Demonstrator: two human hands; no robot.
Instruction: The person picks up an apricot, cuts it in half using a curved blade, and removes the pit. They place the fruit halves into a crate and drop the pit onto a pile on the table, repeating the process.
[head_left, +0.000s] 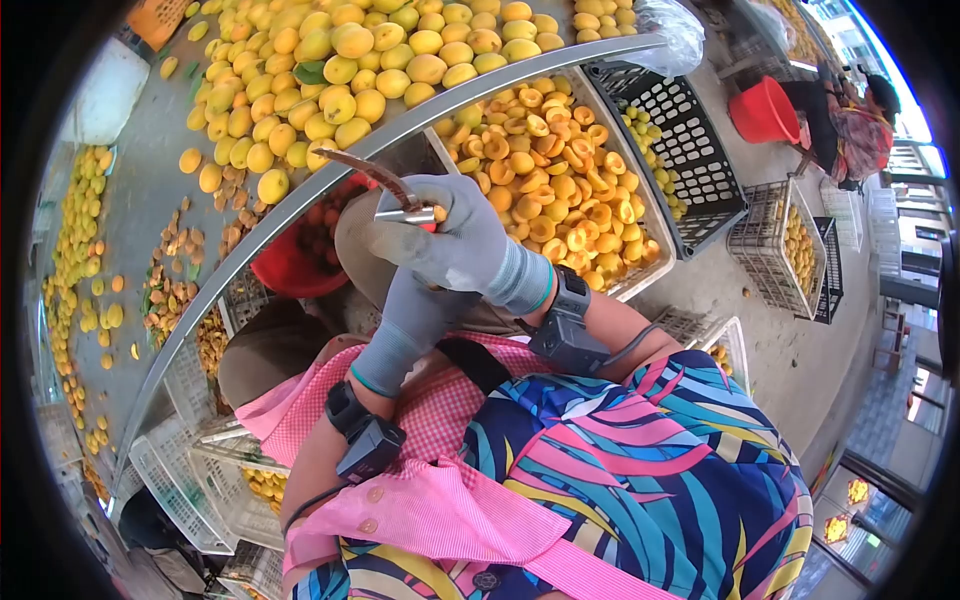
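My right hand [455, 235], in a grey glove, is closed around a knife with a curved, brown-stained blade [365, 170] and a shiny metal collar [405, 215]. A bit of red shows beside the collar. Just below and touching it is my left hand [415, 315], also gloved in grey; its fingers are hidden beneath the right hand. Close to the hands stands a crate of halved, pitted apricots [545, 170]. Whole apricots [330, 75] are heaped on the metal table [215, 275] beyond the blade.
The table's raised metal rim [300, 195] curves past my hands. Under it sits a red bucket [295, 260]. Apricot pits [175, 260] lie on the table. A black crate [690, 150], a white crate [775, 245] and another person [850, 125] near a red bucket are at right.
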